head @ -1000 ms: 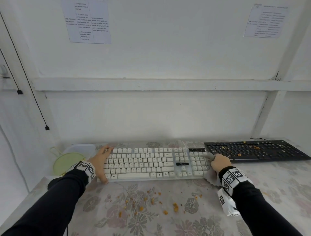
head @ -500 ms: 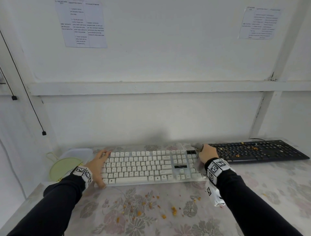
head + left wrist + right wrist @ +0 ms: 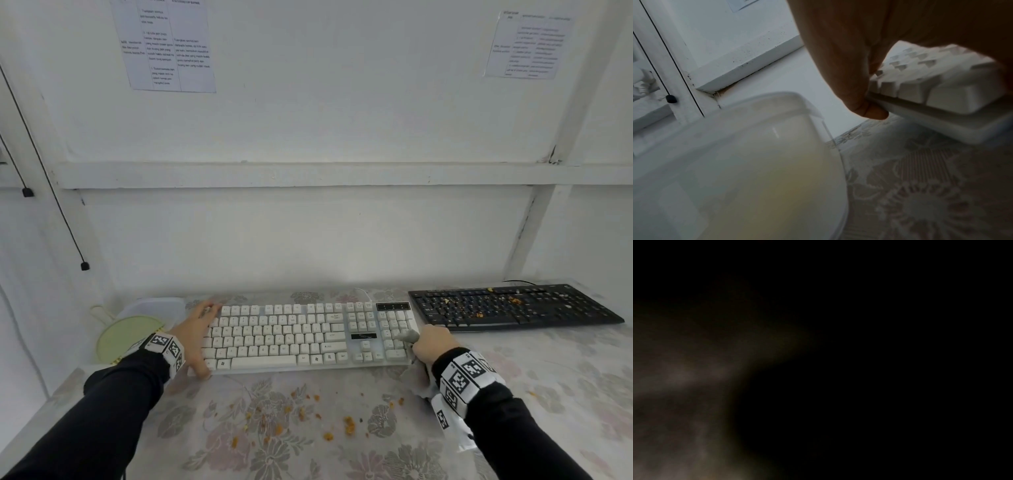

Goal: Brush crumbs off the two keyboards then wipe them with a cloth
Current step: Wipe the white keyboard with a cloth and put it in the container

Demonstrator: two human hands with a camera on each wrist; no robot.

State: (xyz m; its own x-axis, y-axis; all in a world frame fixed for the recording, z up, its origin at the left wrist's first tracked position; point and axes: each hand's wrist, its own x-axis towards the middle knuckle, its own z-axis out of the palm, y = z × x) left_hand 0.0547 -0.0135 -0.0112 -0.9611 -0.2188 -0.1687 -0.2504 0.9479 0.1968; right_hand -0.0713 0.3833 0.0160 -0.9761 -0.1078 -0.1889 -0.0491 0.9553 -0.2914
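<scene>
The white keyboard lies in the middle of the table, its keys free of crumbs. My left hand rests against its left end, fingers stretched along the edge; the left wrist view shows the thumb pressed on the front rim of the white keyboard. My right hand grips a grey cloth on the number pad at the keyboard's right end. The black keyboard at the far right has orange crumbs among its keys. The right wrist view is dark.
Orange crumbs are scattered on the floral tablecloth in front of the white keyboard. A translucent plastic container and a pale green round lid stand at the left, close to my left wrist. The white wall runs right behind both keyboards.
My right hand with the cloth went from the number pad's front up to its back edge, then came back toward the front right corner. The left hand stayed at the left end.
</scene>
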